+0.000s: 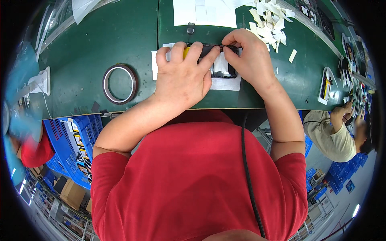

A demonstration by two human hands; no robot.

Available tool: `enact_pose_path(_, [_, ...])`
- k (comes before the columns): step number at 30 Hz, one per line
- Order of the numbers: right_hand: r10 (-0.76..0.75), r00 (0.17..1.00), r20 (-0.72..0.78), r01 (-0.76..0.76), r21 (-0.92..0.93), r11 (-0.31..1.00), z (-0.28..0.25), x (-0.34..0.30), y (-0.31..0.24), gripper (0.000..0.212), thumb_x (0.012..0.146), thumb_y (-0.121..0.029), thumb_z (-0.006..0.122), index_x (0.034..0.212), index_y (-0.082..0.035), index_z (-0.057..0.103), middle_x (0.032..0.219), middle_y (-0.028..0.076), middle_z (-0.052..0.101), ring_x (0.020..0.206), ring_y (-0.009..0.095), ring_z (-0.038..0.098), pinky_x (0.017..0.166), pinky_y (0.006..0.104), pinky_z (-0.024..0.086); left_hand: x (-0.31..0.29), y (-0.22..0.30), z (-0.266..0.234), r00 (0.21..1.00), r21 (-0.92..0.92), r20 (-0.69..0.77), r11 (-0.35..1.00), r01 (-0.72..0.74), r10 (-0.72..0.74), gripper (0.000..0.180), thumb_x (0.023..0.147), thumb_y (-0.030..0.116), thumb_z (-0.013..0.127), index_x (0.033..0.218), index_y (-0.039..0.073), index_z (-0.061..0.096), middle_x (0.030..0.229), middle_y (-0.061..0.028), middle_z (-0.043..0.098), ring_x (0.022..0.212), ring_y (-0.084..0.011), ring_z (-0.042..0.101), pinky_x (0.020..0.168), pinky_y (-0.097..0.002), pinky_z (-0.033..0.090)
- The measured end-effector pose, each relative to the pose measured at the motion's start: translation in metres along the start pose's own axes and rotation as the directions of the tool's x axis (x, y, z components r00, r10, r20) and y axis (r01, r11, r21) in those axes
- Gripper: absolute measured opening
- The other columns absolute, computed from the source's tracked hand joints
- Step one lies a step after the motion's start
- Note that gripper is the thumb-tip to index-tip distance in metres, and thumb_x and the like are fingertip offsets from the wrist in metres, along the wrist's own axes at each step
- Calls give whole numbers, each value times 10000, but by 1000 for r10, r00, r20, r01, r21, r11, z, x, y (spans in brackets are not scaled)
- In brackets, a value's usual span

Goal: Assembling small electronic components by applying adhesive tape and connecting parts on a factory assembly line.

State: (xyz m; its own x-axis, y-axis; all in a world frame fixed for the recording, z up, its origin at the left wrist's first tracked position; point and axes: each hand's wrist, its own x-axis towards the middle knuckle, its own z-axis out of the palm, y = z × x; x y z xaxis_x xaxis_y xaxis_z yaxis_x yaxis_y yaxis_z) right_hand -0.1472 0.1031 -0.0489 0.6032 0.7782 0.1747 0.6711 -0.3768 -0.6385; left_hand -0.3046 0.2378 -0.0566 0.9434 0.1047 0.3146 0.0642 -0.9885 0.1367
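Note:
A flat black device like an open phone housing [229, 74] lies on white sheets [227, 85] near the table's front edge. My left hand [181, 76] covers its left part, fingers spread and bent over it, holding it down; the index finger reaches along the far side. A bit of yellow [186, 52] shows between these fingers. Over the device's far right corner, my right hand [251, 58] is closed in a pinch, thumb and index finger close together. Whatever is between those fingertips is hidden. A pale strip [220, 62] shows inside the housing.
Left of my hands lies a brown tape roll [120, 84]. Pale paper scraps [271, 24] are heaped at the far right, near a large white sheet [205, 12]. A small black piece [190, 28] lies beyond the device. Co-workers sit on both sides; a blue crate [74, 148] stands lower left.

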Motion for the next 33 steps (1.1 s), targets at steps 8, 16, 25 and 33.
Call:
enact_pose_path(8, [-211,968,134,245,-337,909,-13,4,-5,51,840,-103,688,879,-69,689,816,71,660,774,291,678,704,399,567,1,1,-1,1000,4,23,1000,5,-6,531,830,244,679,1360,237,652,1177,-48,560,1128,-282,498,950,-512,353])
enact_pose_path(16, [-293,935,202,355,-475,805,-14,5,-13,88,796,-113,685,856,-82,628,788,64,622,765,250,690,667,359,570,1,2,-1,1000,2,28,1000,14,-14,523,836,257,675,1358,239,654,1173,-46,558,1130,-275,497,962,-505,338])
enact_pose_path(25, [-361,909,207,415,-503,758,-12,4,-5,91,786,-101,672,849,-86,607,788,61,610,752,226,682,640,341,567,-5,1,0,1000,61,21,998,2,-3,496,880,296,651,1344,120,656,1289,-58,568,1259,-269,462,1023,-487,294])
enact_pose_path(33, [-308,937,163,346,-523,779,-7,2,-13,92,778,-80,665,839,-79,596,790,74,616,713,233,683,626,339,567,-6,4,3,999,85,47,996,-6,2,501,900,313,638,1330,58,661,1347,-66,576,1336,-262,438,1069,-513,256])
